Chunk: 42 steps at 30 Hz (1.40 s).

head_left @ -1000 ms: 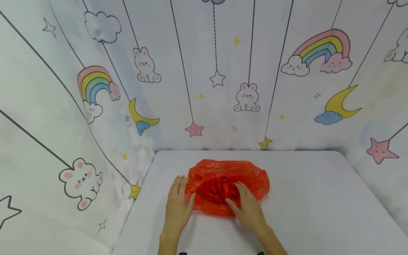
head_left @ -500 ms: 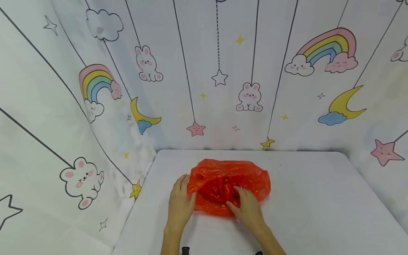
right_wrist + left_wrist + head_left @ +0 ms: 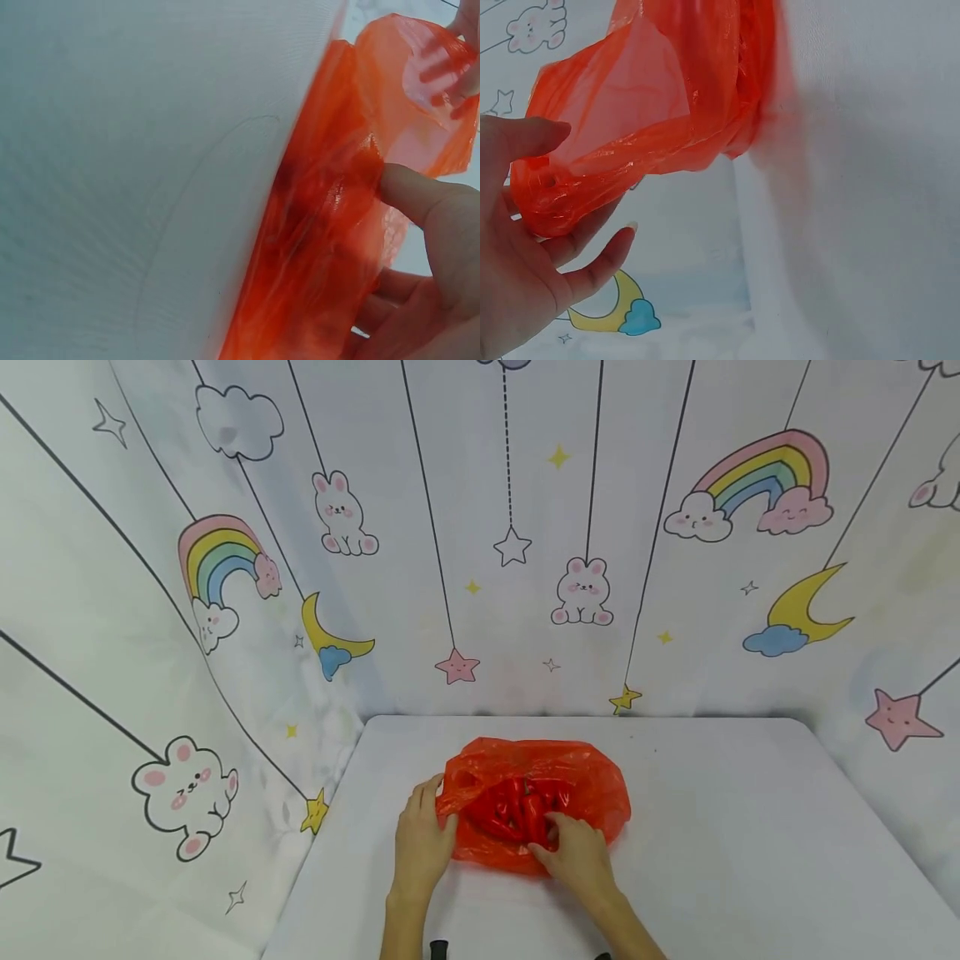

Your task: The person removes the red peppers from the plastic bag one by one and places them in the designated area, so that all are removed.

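Note:
A thin red plastic bag (image 3: 603,781) lies on its side with its mouth toward me, and several glossy red chili peppers (image 3: 510,810) show inside. My left hand (image 3: 422,843) holds the left edge of the mouth; in the left wrist view its thumb (image 3: 544,139) is in front of the film and its fingers are behind. At the right of the opening, my right hand (image 3: 581,856) pinches a red chili pepper (image 3: 533,817) between thumb and fingers. In the right wrist view the bag film hides the pepper from sight.
The bag rests on a white table (image 3: 735,827) with rounded far corners. A white cloth wall (image 3: 495,610) printed with rabbits, stars and rainbows stands behind and at both sides. Two dark objects, one a black rod end (image 3: 438,950), peek in at the bottom edge.
My right hand's fingers have curled in and drawn closer to the thumb around the pepper. The left hand has come against the bag's left edge.

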{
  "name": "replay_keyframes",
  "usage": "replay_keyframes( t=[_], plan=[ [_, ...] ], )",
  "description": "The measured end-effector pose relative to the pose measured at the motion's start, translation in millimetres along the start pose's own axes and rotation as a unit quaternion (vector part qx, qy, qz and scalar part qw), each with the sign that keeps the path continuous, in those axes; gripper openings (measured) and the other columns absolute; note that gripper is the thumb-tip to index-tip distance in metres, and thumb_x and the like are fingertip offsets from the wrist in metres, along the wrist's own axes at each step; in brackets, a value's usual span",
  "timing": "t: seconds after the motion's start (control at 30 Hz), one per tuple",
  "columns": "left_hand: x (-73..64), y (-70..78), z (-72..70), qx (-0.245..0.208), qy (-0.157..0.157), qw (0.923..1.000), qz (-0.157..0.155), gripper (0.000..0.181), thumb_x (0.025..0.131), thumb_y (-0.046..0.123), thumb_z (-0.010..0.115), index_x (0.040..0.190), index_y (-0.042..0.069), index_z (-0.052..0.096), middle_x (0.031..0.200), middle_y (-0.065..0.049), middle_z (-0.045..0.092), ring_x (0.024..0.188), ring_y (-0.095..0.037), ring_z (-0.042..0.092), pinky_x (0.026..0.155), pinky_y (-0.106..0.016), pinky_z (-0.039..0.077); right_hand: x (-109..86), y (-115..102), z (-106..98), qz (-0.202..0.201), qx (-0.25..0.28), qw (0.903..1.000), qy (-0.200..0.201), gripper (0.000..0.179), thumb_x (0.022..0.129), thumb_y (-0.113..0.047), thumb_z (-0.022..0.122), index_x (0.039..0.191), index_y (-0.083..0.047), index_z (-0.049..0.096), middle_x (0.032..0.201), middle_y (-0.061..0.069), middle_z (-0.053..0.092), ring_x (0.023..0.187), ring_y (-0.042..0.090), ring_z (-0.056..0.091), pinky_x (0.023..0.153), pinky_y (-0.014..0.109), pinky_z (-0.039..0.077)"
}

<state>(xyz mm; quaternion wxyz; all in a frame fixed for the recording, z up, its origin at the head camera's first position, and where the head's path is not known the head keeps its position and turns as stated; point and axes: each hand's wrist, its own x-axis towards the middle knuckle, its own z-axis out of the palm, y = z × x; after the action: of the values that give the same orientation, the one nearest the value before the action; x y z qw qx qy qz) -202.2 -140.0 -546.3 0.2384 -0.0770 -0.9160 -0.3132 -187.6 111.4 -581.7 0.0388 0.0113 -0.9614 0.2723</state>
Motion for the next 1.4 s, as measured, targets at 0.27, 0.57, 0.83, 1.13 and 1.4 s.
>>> replay_keyframes(
  t=[0.27, 0.57, 0.83, 1.13, 1.4],
  plan=[
    [4.9, -0.4, 4.0, -0.007, -0.007, 0.9998, -0.016, 0.054, 0.093, 0.01, 0.075, 0.144, 0.008, 0.056, 0.121, -0.01, 0.068, 0.104, -0.027, 0.067, 0.091, -0.044, 0.059, -1.1, 3.8, 3.0, -0.003, 0.04, 0.9991, 0.011, 0.05, 0.08, -0.035, 0.09, 0.117, -0.006, 0.074, 0.073, -0.011, 0.063, 0.064, 0.008, 0.053, 0.074, 0.038, 0.052],
    [13.4, -0.2, 8.9, -0.021, 0.014, 0.9979, -0.06, 0.038, 0.096, 0.016, 0.07, 0.133, 0.009, 0.066, 0.091, -0.003, 0.071, 0.077, -0.022, 0.066, 0.072, -0.043, 0.058, -2.9, 4.9, 3.7, -0.008, 0.063, 0.9979, 0.016, 0.044, 0.082, -0.031, 0.089, 0.114, -0.005, 0.075, 0.075, -0.01, 0.066, 0.064, 0.005, 0.055, 0.068, 0.029, 0.055],
    [20.4, -0.9, 15.5, -0.055, 0.038, 0.9951, -0.073, 0.028, 0.09, 0.007, 0.068, 0.117, 0.008, 0.074, 0.074, -0.001, 0.067, 0.058, -0.014, 0.055, 0.057, -0.035, 0.048, -4.2, 3.9, 0.1, -0.008, 0.087, 0.9961, 0.017, 0.041, 0.082, -0.027, 0.088, 0.114, -0.005, 0.075, 0.076, -0.009, 0.065, 0.064, 0.006, 0.055, 0.062, 0.023, 0.052],
    [19.6, -7.1, 24.3, -0.12, 0.068, 0.9862, -0.091, 0.04, 0.085, -0.004, 0.064, 0.122, 0.009, 0.071, 0.071, 0.002, 0.062, 0.055, -0.013, 0.051, 0.052, -0.029, 0.046, -7.3, 3.9, -5.3, 0.01, 0.137, 0.9903, 0.021, 0.04, 0.084, -0.025, 0.086, 0.117, -0.007, 0.075, 0.083, -0.009, 0.068, 0.071, 0.005, 0.062, 0.065, 0.021, 0.055],
    [14.8, -7.7, 31.4, -0.176, 0.081, 0.9775, -0.084, 0.041, 0.089, 0.002, 0.075, 0.127, 0.014, 0.068, 0.079, 0.003, 0.063, 0.064, -0.014, 0.057, 0.059, -0.029, 0.053, -12.7, 4.1, -15.2, 0.022, 0.161, 0.9853, 0.053, 0.037, 0.083, -0.023, 0.087, 0.116, -0.01, 0.076, 0.086, -0.008, 0.072, 0.078, 0.006, 0.066, 0.071, 0.027, 0.059]
  ],
)
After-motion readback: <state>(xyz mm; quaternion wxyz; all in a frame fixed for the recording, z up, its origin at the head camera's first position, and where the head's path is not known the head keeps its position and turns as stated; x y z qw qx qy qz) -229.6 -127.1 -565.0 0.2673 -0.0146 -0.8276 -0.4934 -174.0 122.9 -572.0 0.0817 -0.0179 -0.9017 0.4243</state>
